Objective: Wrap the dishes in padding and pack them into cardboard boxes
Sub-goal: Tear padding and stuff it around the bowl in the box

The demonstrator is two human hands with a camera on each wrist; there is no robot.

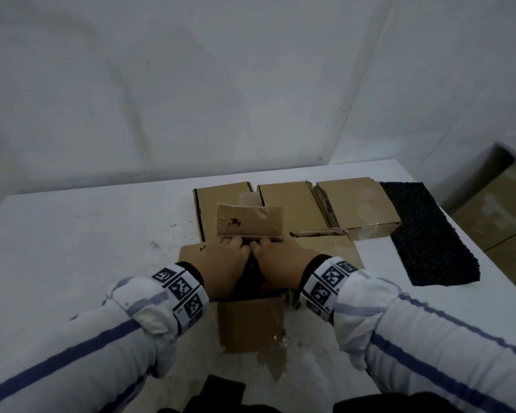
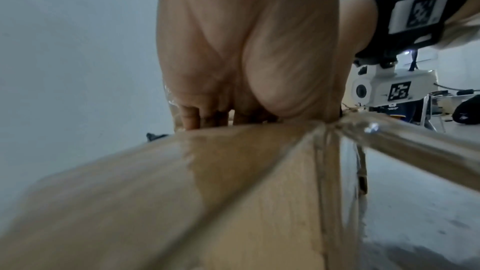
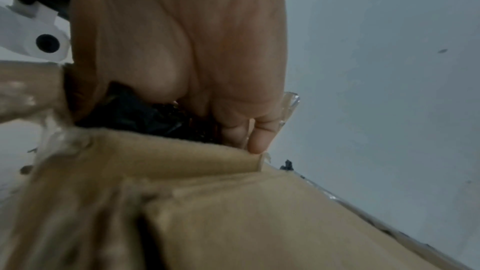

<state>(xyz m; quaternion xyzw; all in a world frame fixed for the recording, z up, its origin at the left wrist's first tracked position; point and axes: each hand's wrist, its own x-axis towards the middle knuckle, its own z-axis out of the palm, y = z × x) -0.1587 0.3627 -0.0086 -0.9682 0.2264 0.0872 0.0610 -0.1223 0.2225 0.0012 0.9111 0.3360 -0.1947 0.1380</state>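
Observation:
An open cardboard box (image 1: 251, 323) stands in the middle of the white table (image 1: 72, 248), its flaps spread and the far flap upright. Inside lies a dark padded bundle (image 1: 249, 278), black and crinkled in the right wrist view (image 3: 135, 114). My left hand (image 1: 224, 263) and right hand (image 1: 283, 260) sit side by side in the box's mouth. Their fingers curl down over the bundle's far side. In the left wrist view my left hand's (image 2: 246, 48) fingers dip behind the box wall (image 2: 182, 192). My right hand (image 3: 194, 38) is against the padding. The dish is hidden.
Three closed cardboard boxes (image 1: 289, 207) line the back of the table. A black foam sheet (image 1: 423, 234) lies at the right edge. More dark padding (image 1: 218, 391) lies at the near edge. A large carton (image 1: 501, 210) stands off the table to the right.

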